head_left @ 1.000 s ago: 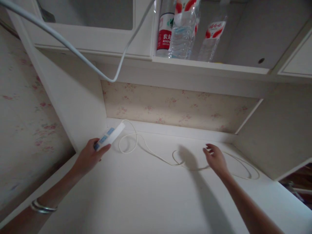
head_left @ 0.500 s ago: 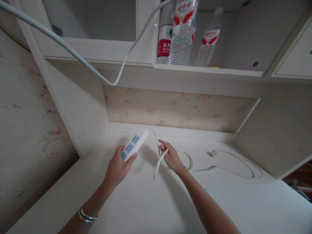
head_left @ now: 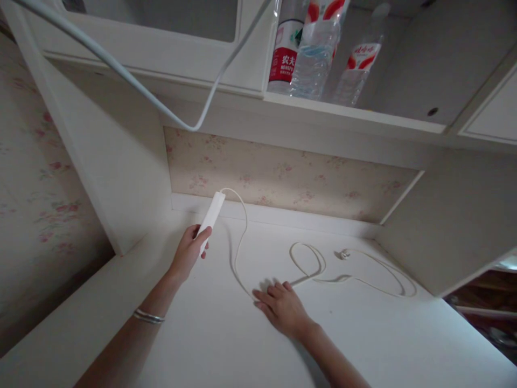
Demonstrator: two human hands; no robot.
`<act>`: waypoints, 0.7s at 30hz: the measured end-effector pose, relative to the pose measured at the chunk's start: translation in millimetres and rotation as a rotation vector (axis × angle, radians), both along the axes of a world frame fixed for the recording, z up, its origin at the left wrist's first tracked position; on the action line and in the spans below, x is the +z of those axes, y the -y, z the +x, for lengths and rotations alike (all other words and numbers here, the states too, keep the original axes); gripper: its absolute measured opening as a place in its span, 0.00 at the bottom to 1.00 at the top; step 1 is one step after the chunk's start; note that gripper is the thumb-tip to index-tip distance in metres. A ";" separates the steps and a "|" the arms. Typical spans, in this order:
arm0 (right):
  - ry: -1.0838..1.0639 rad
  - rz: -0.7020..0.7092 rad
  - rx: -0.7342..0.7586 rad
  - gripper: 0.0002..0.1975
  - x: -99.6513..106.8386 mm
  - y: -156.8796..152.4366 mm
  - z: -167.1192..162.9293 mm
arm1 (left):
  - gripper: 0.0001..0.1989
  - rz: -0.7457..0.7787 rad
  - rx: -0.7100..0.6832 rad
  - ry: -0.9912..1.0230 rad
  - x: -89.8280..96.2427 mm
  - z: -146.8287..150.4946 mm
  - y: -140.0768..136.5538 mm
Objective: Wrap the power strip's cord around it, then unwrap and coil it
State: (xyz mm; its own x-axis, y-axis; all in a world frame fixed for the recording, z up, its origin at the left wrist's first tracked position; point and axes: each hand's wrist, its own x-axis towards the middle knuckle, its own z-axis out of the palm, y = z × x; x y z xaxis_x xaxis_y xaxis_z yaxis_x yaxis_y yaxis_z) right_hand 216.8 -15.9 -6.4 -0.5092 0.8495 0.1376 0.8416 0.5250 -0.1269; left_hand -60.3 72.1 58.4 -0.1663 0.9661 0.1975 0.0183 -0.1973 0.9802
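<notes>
Currently, your left hand (head_left: 191,249) grips the white power strip (head_left: 212,213), just left of the frame's center. Your right hand (head_left: 284,308), at lower center, lies palm down over the cord (head_left: 245,223) (whether it is pinching, I cannot tell), while the plug (head_left: 344,254) rests on the tabletop (head_left: 226,345) right of center.

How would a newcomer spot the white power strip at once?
Find the white desktop below the floral wallpaper panel. Left of its middle, the left hand grips the power strip: a straight, thick white bar, set apart from the thin, curving cord at its far end.
</notes>
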 end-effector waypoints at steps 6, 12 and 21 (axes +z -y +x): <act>-0.054 0.138 -0.464 0.21 -31.0 -56.7 15.0 | 0.20 -0.062 -0.262 0.017 -0.2 12.7 29.4; -0.666 0.416 -0.557 0.28 -23.9 -73.2 3.5 | 0.26 -0.103 -0.409 -0.135 -16.2 22.7 45.6; -1.144 0.075 -0.359 0.31 16.6 -77.4 -23.4 | 0.26 0.022 -0.588 -0.307 -26.9 47.3 68.7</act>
